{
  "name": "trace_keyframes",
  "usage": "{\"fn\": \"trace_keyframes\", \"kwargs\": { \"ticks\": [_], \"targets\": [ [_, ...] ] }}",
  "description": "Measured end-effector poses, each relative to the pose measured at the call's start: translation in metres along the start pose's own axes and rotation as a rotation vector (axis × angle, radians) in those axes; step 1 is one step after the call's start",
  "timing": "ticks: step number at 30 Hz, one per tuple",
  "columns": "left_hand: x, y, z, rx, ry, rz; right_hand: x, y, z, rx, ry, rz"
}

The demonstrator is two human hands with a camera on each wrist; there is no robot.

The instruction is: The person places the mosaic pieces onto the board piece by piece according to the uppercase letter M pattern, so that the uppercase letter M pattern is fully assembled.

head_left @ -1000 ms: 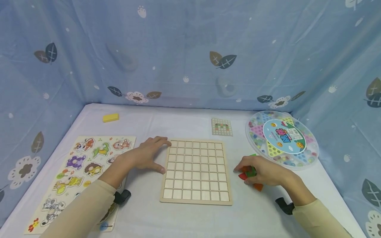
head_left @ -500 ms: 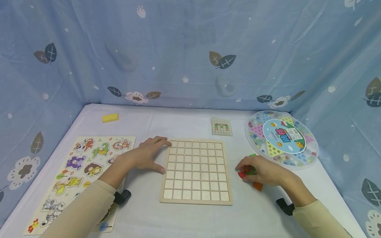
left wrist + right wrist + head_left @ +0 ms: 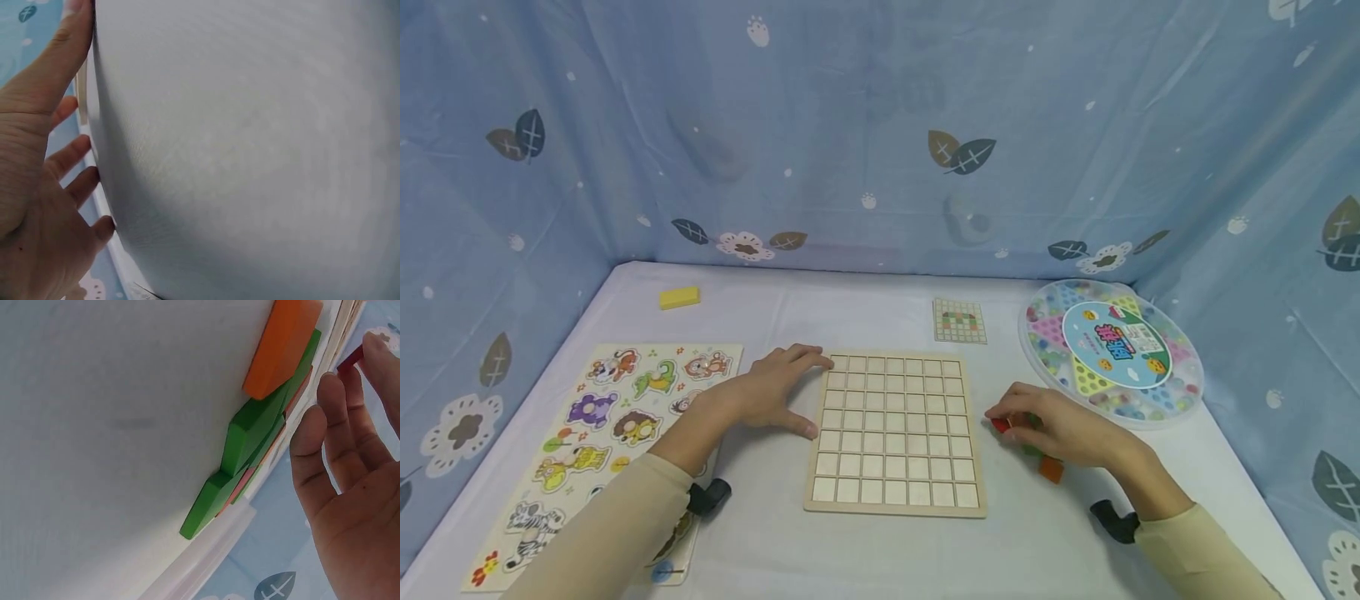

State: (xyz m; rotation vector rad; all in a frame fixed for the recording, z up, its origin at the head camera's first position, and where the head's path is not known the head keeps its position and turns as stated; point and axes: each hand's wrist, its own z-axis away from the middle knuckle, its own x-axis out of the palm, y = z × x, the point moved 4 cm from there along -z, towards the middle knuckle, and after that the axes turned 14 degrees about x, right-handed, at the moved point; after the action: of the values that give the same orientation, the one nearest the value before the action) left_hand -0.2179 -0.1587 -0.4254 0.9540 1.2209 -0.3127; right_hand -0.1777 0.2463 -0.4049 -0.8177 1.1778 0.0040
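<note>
In the head view my left hand (image 3: pixel 767 392) lies along the left side of a wooden grid board (image 3: pixel 895 433), its fingertips and thumb at the board's edge. The left wrist view shows that hand's fingers (image 3: pixel 69 156) spread and holding nothing. To the right of the board, my right hand (image 3: pixel 1056 423) pinches a small red block (image 3: pixel 1000 424) between thumb and fingers; the block also shows in the right wrist view. Under and beside this hand lie several blocks, among them an orange block (image 3: pixel 284 350) and green blocks (image 3: pixel 253 428), partly hidden by the hand in the head view.
A small card (image 3: pixel 958 322) with a coloured grid pattern lies behind the board. Round marble game box (image 3: pixel 1112 400) at the right, animal puzzle board (image 3: pixel 625 454) under the left forearm, yellow block (image 3: pixel 679 297) at the back left. A blue curtain (image 3: pixel 850 108) encloses the table.
My right hand has shifted slightly left toward the grid board, and the red block has moved with it, away from the other blocks. The left hand has stayed put.
</note>
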Motion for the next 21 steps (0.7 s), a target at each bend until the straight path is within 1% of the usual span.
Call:
{"fn": "trace_keyframes", "kwargs": {
  "ticks": [5,10,14,21],
  "targets": [
    [0.001,-0.001,-0.001,-0.001,0.004,-0.01,-0.002,-0.001,-0.003,-0.016,0.049,-0.017],
    [0.001,-0.003,0.0,0.007,0.003,-0.003,-0.001,-0.004,-0.007,-0.016,0.096,-0.077],
    [0.001,-0.002,0.001,0.001,-0.013,-0.003,-0.002,-0.009,-0.012,-0.033,0.118,-0.102],
    [0.002,0.0,0.002,-0.028,-0.054,-0.014,-0.002,-0.021,-0.025,-0.068,0.13,-0.102]
  ]
}}
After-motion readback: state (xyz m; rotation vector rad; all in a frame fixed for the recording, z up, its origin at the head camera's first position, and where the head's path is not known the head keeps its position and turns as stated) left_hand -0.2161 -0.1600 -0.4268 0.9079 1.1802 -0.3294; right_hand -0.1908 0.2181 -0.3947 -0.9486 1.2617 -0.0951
